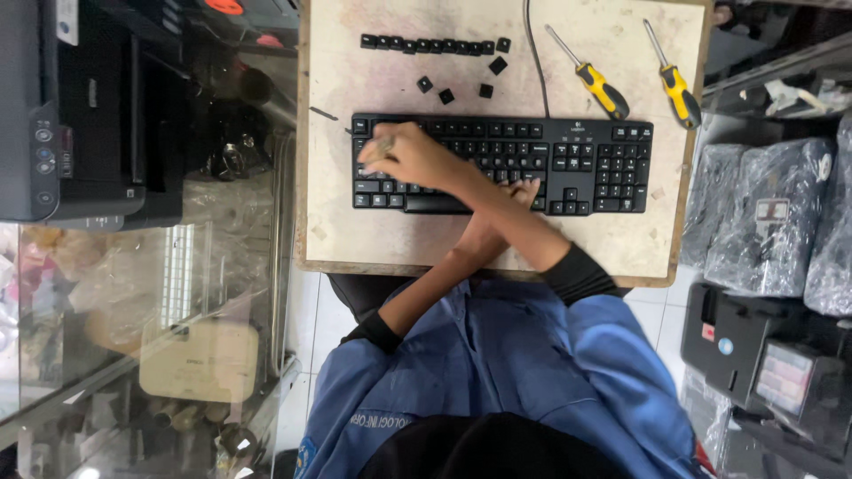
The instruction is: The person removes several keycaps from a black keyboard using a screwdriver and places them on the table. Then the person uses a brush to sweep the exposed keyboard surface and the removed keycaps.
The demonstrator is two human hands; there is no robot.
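2 hands (417,158) on 1 keyboard (586,164), 2 screwdrivers (602,89).

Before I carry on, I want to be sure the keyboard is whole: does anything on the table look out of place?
Yes. Black keycaps lie off the keyboard, a row plus loose ones above it on the table. The arms cross: the right hand reaches the left end, the left hand rests mid-keyboard. Two yellow-handled screwdrivers lie nearby.

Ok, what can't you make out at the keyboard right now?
- Left hand: head view, mostly hidden under the crossing right forearm.
- Right hand: fingertips blurred, so whatever they pinch over the keyboard is unclear.
- Loose keycaps: too small to identify.
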